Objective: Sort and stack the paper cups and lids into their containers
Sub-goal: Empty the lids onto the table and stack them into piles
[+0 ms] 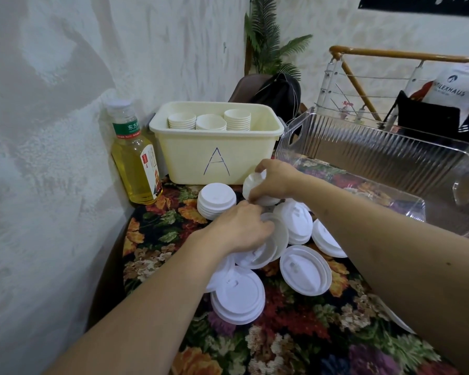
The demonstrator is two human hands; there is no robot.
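Lids in both hands, with loose piles ready to slide

Lids lie scattered over the middle of the table, and we are working in the thick of them. Our right hand (275, 180) is curled round a small stack of lids (255, 185) held tilted just in front of the cream bin marked A (217, 147). Our left hand (240, 228) is bent over tilted lids (266, 247) just below it, fingers curled on their rims; whether it truly grips them or only presses them down we cannot quite tell, since the hand hides the contact.

A tidy lid stack (215, 198) stands near the bin's front wall. Looser piles lie toward the near edge (238, 299) and toward the right (305, 269), overlapping and leaning.

Cups (210, 120) already sit nested in three stacks inside the bin at the far edge. The clear ribbed container (377, 158) at the far right corner appears to hold nothing yet, so we judge the lids belong there.

Risks, as we see them: the tilted stack in the right hand could fan apart if the grip slackens; a forearm sweeping toward the clear container could drag the leaning piles off the table's right edge; and the tea bottle (134, 155) at the far left corner stands close enough to be knocked by an elbow.
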